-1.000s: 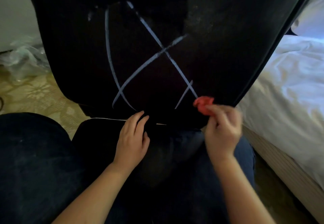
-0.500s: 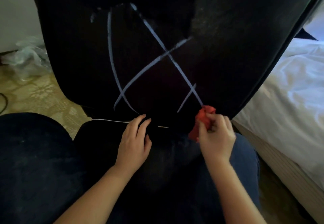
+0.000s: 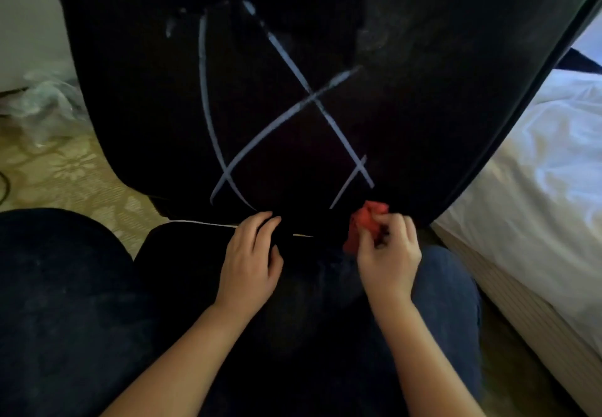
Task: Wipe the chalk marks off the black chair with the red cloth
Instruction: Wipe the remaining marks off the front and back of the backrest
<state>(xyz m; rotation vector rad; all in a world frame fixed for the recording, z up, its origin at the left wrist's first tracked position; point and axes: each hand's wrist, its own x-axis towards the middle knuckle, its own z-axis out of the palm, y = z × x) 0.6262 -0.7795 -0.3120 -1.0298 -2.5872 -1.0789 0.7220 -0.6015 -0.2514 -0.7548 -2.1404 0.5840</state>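
The right hand has its grip drawn tight: thumb and curled fingertips pinch the cloth, a small crumpled red wad. The cloth sits at the bottom edge of the chair back, just below the lower right ends of the chalk marks; whether it touches the chair I cannot tell. The left hand lies flat on the dark seat with its grip slack, fingers nearly straight and close together, tips at the foot of the chair back, holding nothing.

The chair is matte black fabric with a greyish dusty patch near the top. The marks are pale powdery strokes: 2 long diagonals crossing in an X, 1 long curved line at the left, 1 short slash at the lower right, and a smudge at the upper left.

A bed with a wrinkled white sheet stands at the right. At the left, crinkled clear plastic lies on a beige floral floor.
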